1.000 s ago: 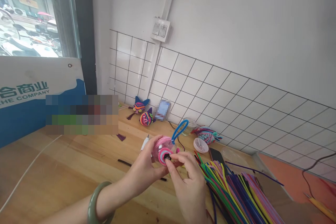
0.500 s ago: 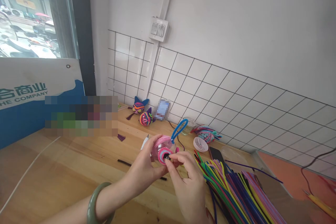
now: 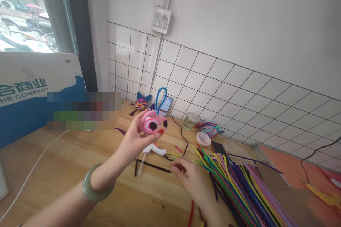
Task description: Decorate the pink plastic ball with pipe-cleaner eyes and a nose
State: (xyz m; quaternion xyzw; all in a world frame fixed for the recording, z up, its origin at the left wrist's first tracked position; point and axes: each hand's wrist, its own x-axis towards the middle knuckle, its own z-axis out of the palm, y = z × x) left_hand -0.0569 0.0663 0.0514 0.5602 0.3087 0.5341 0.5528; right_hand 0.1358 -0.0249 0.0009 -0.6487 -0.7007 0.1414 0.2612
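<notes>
My left hand (image 3: pixel 135 131) holds up a round pink ornament (image 3: pixel 146 118) with a blue loop (image 3: pixel 160 96) standing on top. Two black-centred eyes and a small red mouth show on its face. Near the end of a black pipe cleaner (image 3: pixel 156 166) is my right hand (image 3: pixel 185 172), off the ornament, with thumb and fingers pressed together; anything between the fingertips is too small to make out. A white glue gun (image 3: pixel 157 149) lies on the table beneath the ornament.
Many coloured pipe cleaners (image 3: pixel 245 191) spread at the right. Behind them are a pink bowl (image 3: pixel 204 139), a glass jar (image 3: pixel 190 121), a dark phone (image 3: pixel 218 148) and a striped ornament (image 3: pixel 209 128). A blue-eared ornament (image 3: pixel 141 103) and a lit phone (image 3: pixel 165 108) stand by the wall.
My left hand has raised the ornament up and to the left, turning its face into view. My right hand has come off it and moved away, uncovering the glue gun.
</notes>
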